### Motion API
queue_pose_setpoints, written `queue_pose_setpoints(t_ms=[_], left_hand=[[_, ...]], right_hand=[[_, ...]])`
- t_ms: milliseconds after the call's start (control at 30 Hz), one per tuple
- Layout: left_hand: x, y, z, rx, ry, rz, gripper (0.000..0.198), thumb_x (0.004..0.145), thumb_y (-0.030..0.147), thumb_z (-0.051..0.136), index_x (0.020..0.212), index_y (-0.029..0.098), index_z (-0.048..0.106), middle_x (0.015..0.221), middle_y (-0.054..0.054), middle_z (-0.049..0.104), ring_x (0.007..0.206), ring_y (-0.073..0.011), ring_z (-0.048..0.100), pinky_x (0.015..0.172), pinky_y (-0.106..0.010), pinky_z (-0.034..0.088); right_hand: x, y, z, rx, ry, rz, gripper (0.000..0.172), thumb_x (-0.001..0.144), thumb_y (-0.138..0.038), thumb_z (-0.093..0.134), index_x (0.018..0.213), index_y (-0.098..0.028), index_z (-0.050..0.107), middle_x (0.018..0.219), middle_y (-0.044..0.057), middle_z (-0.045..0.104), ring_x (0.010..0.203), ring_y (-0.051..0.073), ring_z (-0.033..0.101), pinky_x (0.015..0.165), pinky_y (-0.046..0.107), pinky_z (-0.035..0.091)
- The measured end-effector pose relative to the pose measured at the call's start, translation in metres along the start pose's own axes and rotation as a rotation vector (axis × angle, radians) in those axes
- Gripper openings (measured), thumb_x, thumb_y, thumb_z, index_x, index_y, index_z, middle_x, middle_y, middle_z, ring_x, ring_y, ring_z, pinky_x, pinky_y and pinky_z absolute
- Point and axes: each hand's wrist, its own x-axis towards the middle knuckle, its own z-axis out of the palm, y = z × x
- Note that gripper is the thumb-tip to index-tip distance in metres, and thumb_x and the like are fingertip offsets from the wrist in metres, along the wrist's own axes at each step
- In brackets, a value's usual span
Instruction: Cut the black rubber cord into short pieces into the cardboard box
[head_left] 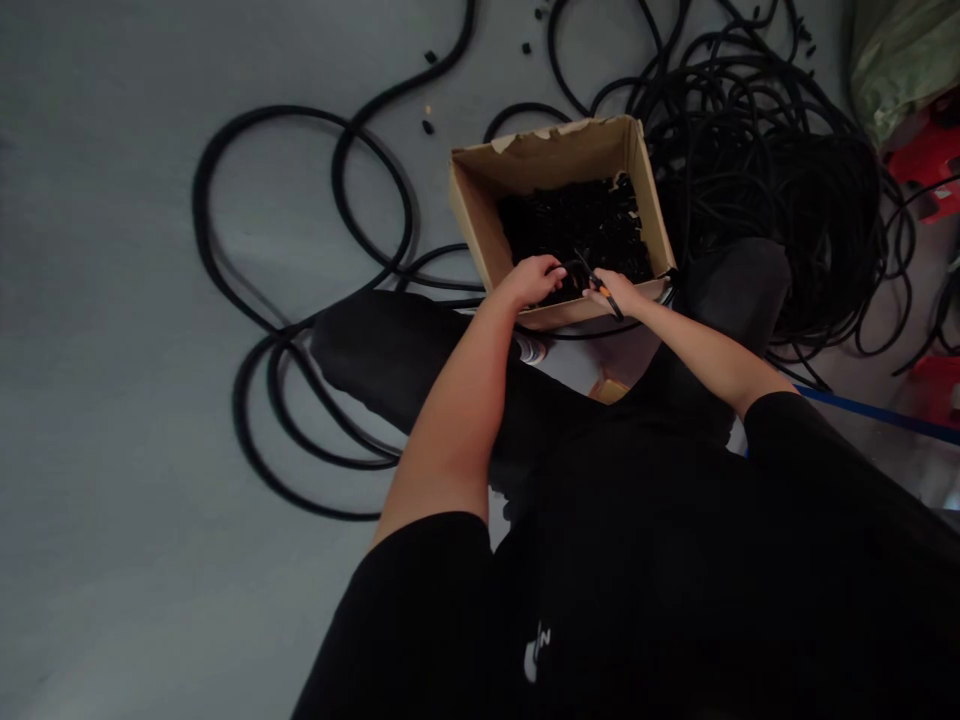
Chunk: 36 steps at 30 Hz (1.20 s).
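Note:
Over the near side of an open cardboard box (472, 215), my right hand (611, 291) is closed round the dark handles of a pair of scissors (614, 300) with orange parts. The blades point up and left over the box. My left hand (537, 278) is closed on a black rubber hose (576, 264), whose short length reaches toward the blades. Inside the box lies a heap of small black cut pieces (570, 220). Whether the blades touch the hose is too small to tell.
Long loops of black hose (199, 200) lie on the grey floor at left. A large tangled coil (787, 190) is heaped at right. Several black bits (428, 127) are scattered behind the box. Red objects (926, 165) and a greenish sack (900, 70) stand at far right.

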Motion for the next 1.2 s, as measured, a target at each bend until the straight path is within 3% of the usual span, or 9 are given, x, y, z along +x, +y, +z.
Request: queue_pose_setpoints(t_ms=[233, 367, 500, 633, 800, 933, 1200], left_hand=[[-0.004, 0.002, -0.002, 0.044, -0.012, 0.061, 0.03, 0.102, 0.042, 0.08, 0.119, 0.021, 0.092, 0.106, -0.011, 0.09, 0.107, -0.031, 0.08, 0.103, -0.041, 0.063], [-0.009, 0.01, -0.006, 0.064, -0.011, 0.028, 0.028, 0.096, 0.04, 0.087, 0.116, 0.022, 0.093, 0.113, -0.011, 0.091, 0.118, -0.0336, 0.081, 0.108, -0.042, 0.063], [-0.014, 0.021, -0.011, 0.105, 0.017, -0.04, 0.031, 0.092, 0.039, 0.093, 0.118, 0.023, 0.091, 0.122, -0.013, 0.09, 0.124, -0.0368, 0.082, 0.113, -0.045, 0.063], [-0.016, 0.023, -0.01, 0.105, 0.039, -0.061, 0.035, 0.095, 0.041, 0.093, 0.125, 0.023, 0.089, 0.128, -0.015, 0.09, 0.125, -0.0375, 0.082, 0.115, -0.047, 0.063], [-0.009, 0.01, -0.002, 0.102, 0.062, -0.038, 0.04, 0.1, 0.047, 0.091, 0.134, 0.025, 0.089, 0.129, -0.014, 0.091, 0.128, -0.0369, 0.082, 0.115, -0.044, 0.063], [-0.007, 0.006, -0.003, 0.122, 0.084, -0.055, 0.043, 0.109, 0.05, 0.083, 0.143, 0.024, 0.088, 0.137, -0.016, 0.091, 0.137, -0.039, 0.081, 0.12, -0.045, 0.061], [-0.011, 0.016, -0.004, 0.058, 0.023, 0.054, 0.035, 0.107, 0.05, 0.081, 0.122, 0.022, 0.096, 0.11, -0.013, 0.092, 0.121, -0.0361, 0.083, 0.108, -0.041, 0.063]], right_hand=[[-0.005, 0.002, -0.001, 0.1, -0.061, -0.062, 0.022, 0.092, -0.032, 0.075, 0.105, -0.029, 0.057, 0.095, 0.001, 0.069, 0.1, 0.025, 0.067, 0.097, 0.037, 0.056], [-0.002, 0.003, 0.0, 0.003, -0.06, -0.046, 0.019, 0.092, -0.027, 0.075, 0.108, -0.026, 0.065, 0.106, 0.005, 0.077, 0.105, 0.027, 0.073, 0.104, 0.037, 0.057], [0.001, 0.001, -0.001, -0.112, -0.047, 0.029, 0.008, 0.099, -0.03, 0.076, 0.104, -0.025, 0.071, 0.101, 0.005, 0.077, 0.104, 0.028, 0.077, 0.099, 0.035, 0.057], [0.001, -0.003, -0.004, -0.129, -0.048, 0.061, 0.009, 0.101, -0.03, 0.079, 0.102, -0.024, 0.073, 0.096, 0.005, 0.077, 0.102, 0.027, 0.077, 0.097, 0.034, 0.056], [-0.004, -0.003, -0.003, -0.035, -0.119, 0.13, 0.012, 0.102, -0.026, 0.079, 0.108, -0.024, 0.069, 0.084, -0.001, 0.068, 0.088, 0.024, 0.071, 0.091, 0.033, 0.055], [-0.004, 0.003, 0.004, 0.065, -0.118, 0.122, 0.013, 0.099, -0.023, 0.073, 0.105, -0.027, 0.062, 0.087, -0.004, 0.064, 0.086, 0.021, 0.066, 0.091, 0.032, 0.056], [0.002, 0.007, 0.012, 0.174, -0.108, -0.07, 0.028, 0.097, -0.034, 0.084, 0.108, -0.029, 0.059, 0.103, 0.0, 0.071, 0.1, 0.024, 0.071, 0.098, 0.035, 0.061]])
